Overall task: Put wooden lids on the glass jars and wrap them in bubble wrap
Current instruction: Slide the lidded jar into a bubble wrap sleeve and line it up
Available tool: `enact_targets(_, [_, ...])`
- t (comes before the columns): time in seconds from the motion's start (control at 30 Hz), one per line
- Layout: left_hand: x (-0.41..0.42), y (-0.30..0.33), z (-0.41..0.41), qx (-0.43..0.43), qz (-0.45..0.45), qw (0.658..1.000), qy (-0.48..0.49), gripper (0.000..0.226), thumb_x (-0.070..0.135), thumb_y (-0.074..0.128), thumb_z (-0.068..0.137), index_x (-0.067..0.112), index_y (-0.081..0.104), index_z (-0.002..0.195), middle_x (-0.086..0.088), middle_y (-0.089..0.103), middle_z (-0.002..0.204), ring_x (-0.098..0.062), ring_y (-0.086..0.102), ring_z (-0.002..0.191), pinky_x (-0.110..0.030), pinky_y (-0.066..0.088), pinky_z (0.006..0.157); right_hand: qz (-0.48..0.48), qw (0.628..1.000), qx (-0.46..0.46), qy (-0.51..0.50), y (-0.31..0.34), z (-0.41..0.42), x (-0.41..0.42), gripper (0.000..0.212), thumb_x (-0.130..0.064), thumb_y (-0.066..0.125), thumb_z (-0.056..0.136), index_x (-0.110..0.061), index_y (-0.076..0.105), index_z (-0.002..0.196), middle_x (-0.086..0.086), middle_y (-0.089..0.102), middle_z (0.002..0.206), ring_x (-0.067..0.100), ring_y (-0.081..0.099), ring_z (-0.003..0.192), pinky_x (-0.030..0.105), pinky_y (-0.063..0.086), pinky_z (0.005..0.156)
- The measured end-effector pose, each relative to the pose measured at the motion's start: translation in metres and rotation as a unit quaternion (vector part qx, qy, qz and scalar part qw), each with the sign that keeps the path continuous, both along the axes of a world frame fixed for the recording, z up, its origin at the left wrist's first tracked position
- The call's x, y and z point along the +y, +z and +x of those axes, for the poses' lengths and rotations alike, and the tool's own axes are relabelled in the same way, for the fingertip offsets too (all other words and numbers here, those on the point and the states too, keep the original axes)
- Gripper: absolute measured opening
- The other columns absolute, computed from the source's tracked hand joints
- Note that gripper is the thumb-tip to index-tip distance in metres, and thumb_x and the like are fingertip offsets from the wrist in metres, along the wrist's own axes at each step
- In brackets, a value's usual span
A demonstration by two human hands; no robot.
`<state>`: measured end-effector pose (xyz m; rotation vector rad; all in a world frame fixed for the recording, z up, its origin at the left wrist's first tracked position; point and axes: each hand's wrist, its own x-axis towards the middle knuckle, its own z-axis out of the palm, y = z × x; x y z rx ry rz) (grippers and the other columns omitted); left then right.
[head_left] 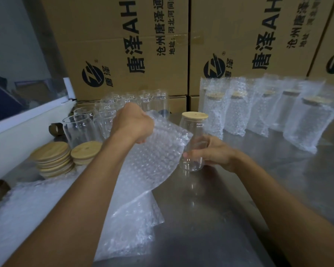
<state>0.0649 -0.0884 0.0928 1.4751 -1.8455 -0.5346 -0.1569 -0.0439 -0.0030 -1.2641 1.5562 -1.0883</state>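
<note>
A glass jar [192, 132] with a wooden lid [195, 115] stands upright on the steel table, centre of view. My right hand [212, 153] grips its lower part from the right. My left hand [132, 124] holds up a bubble wrap bag [156, 157] by its top edge, just left of the jar and touching it. Bare glass jars [96, 120] crowd the back left. Two stacks of wooden lids [53, 158] lie in front of them. Several wrapped, lidded jars [258, 110] stand in a row at the back right.
Tall cardboard boxes [127, 47] wall off the back. A pile of bubble wrap bags [27, 218] covers the table's left front. The steel table [210, 218] lies bare between my arms. A white ledge [27, 124] runs along the left.
</note>
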Motion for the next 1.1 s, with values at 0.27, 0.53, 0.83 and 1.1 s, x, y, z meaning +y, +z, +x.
enact_targets(0.27, [-0.009, -0.02, -0.017, 0.167, -0.018, 0.985, -0.03, 0.021, 0.014, 0.053, 0.099, 0.019, 0.058, 0.078, -0.008, 0.067, 0.093, -0.028, 0.068, 0.088, -0.049, 0.061, 0.079, -0.003, 0.968, -0.253, -0.006, 0.017, 0.011, -0.001, 0.056, -0.051, 0.083, 0.063, -0.016, 0.062, 0.101, 0.002, 0.075, 0.085, 0.021, 0.074, 0.075, 0.035, 0.057, 0.075])
enact_targets(0.53, [-0.007, -0.039, -0.038, 0.319, 0.084, 0.941, -0.074, 0.012, 0.028, 0.076, 0.088, 0.018, 0.071, 0.089, 0.001, 0.073, 0.084, -0.015, 0.068, 0.077, -0.026, 0.052, 0.069, -0.026, 0.925, -0.38, 0.0, 0.028, 0.021, 0.002, 0.087, -0.055, 0.081, 0.073, -0.003, 0.052, 0.136, 0.016, 0.066, 0.133, 0.036, 0.071, 0.106, 0.044, 0.06, 0.083])
enact_targets(0.83, [-0.011, -0.051, -0.044, 0.361, 0.111, 0.921, -0.096, 0.031, 0.002, 0.076, 0.081, 0.004, 0.072, 0.111, -0.006, 0.075, 0.095, -0.017, 0.07, 0.082, -0.025, 0.053, 0.071, -0.003, 0.898, -0.439, -0.028, 0.026, 0.021, 0.002, 0.086, -0.061, 0.08, 0.067, -0.005, 0.055, 0.127, 0.023, 0.056, 0.136, 0.037, 0.073, 0.102, 0.043, 0.062, 0.08])
enact_targets(1.1, [-0.014, -0.064, -0.053, 0.301, 0.027, 0.953, 0.004, 0.024, 0.011, 0.082, 0.078, 0.023, 0.062, 0.08, -0.001, 0.065, 0.085, -0.01, 0.058, 0.066, -0.019, 0.041, 0.053, 0.025, 0.882, -0.471, -0.015, 0.021, 0.02, -0.001, 0.1, -0.074, 0.073, 0.064, -0.008, 0.052, 0.135, 0.012, 0.073, 0.121, 0.031, 0.072, 0.108, 0.051, 0.058, 0.087])
